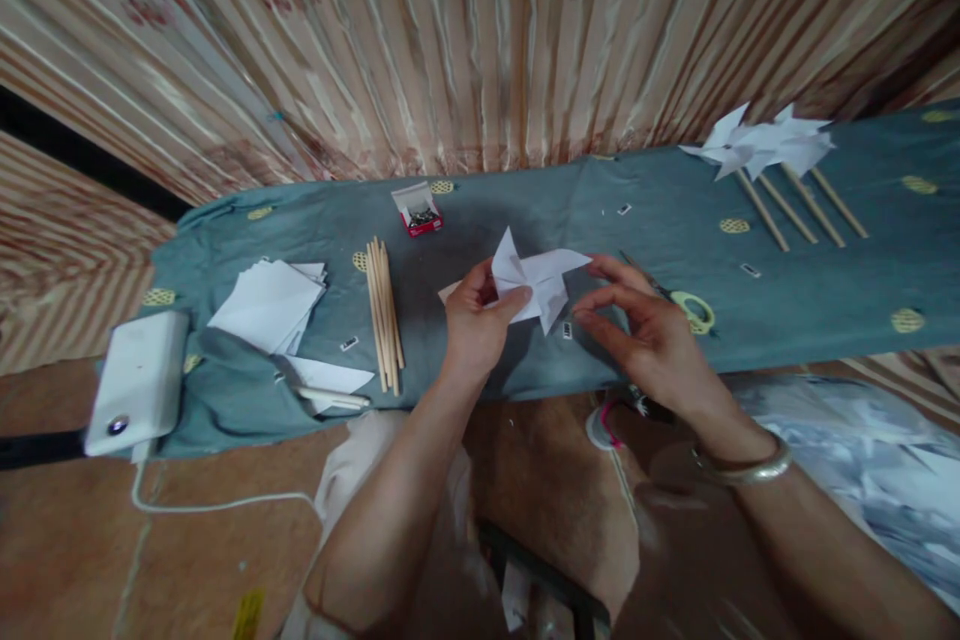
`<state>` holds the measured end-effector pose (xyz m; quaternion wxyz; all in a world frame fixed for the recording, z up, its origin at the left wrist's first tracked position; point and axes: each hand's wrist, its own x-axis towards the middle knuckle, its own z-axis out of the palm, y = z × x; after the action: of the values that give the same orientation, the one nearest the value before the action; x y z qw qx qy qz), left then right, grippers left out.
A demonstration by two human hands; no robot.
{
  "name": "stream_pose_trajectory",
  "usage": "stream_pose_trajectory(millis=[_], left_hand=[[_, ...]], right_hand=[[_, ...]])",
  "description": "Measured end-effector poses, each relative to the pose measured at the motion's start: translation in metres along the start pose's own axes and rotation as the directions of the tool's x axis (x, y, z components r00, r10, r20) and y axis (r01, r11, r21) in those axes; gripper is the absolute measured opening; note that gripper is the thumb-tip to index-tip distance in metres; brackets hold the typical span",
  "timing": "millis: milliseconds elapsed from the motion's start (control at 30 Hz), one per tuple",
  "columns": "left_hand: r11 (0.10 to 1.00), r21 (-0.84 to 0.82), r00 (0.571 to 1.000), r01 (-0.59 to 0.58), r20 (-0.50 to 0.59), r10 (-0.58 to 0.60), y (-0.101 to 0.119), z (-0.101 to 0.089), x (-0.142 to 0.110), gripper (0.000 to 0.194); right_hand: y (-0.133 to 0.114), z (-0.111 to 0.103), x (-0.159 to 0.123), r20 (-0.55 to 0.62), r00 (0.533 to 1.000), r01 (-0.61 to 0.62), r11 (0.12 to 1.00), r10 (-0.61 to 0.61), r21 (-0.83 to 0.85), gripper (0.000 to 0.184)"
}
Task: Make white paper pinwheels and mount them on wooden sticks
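A white paper pinwheel (531, 278) with folded blades is pinched in my left hand (480, 315), the thumb lying on its front. Something pale tan (448, 292) sticks out to the left behind that hand; most of it is hidden, so I cannot make out what it is. Just right of the pinwheel is my right hand (645, 325), fingers apart and bent, holding nothing I can see. One of its fingertips is close to a blade's tip; whether they touch I cannot tell. Scissors (694, 312) with yellow-green handles lie behind the right hand.
A bundle of wooden sticks (384, 320), a small red box of metal pins (420, 215) and a stack of white paper (270, 300) are on the green cloth (525, 195). Several pinwheels on sticks (780, 148) lie far right. A white power bank (139, 380) sits at the left edge.
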<state>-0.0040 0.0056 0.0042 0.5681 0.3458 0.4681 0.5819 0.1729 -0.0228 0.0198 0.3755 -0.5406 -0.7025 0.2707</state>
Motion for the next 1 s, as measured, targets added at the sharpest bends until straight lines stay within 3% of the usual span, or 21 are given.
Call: stream_pose_trajectory(millis=[233, 633, 1000], left_hand=[[0.999, -0.045, 0.996, 0.018, 0.085, -0.014, -0.002, 0.010, -0.009, 0.035], [1.000, -0.002, 0.991, 0.011, 0.135, -0.010, -0.005, 0.010, -0.013, 0.034], [1.000, 0.026, 0.987, -0.014, 0.161, 0.010, -0.006, 0.009, -0.013, 0.034]], right_hand=[[-0.017, 0.007, -0.001, -0.100, 0.993, 0.064, 0.997, -0.069, -0.045, 0.010], [-0.012, 0.009, 0.001, -0.086, 0.994, 0.071, 0.997, -0.074, -0.042, 0.010], [-0.010, 0.009, 0.002, -0.090, 0.996, 0.035, 0.997, -0.029, 0.072, 0.005]])
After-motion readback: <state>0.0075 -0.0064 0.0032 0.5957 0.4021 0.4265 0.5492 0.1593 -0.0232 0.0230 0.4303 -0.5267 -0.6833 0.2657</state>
